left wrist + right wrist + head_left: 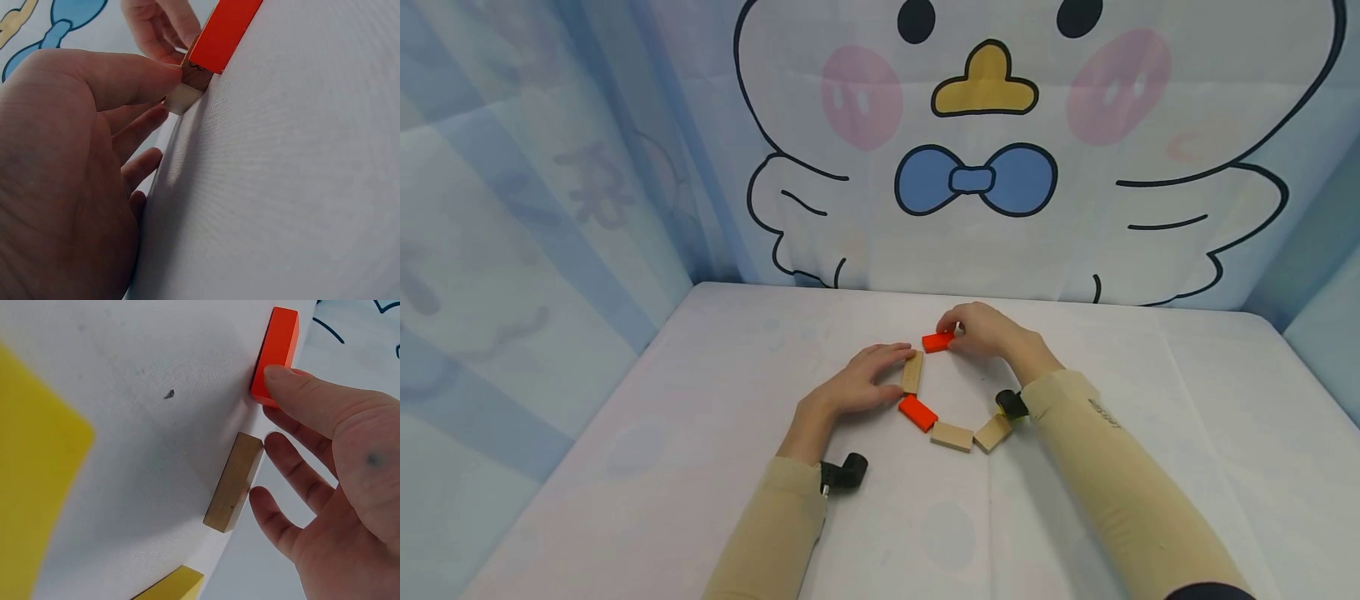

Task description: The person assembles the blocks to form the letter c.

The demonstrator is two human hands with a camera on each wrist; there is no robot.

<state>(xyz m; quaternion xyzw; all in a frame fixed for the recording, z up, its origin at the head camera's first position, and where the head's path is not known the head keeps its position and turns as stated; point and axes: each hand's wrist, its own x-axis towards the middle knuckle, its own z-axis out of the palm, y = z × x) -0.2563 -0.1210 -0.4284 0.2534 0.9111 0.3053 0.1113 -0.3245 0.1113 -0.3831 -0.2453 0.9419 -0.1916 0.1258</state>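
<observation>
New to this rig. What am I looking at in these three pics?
No machine here: a person works with two bare hands. The wide picture comes from a camera worn on the head, looking forward and down. The two close-ups come from cameras worn on the wrists, each watching its own hand's work.

On the white table, small blocks lie in a ring-like curve. The left hand holds a wooden block at its left side; the right hand pinches a red block. A second red block lies nearer the person. The right wrist view also shows a yellow block at its bottom edge.
</observation>
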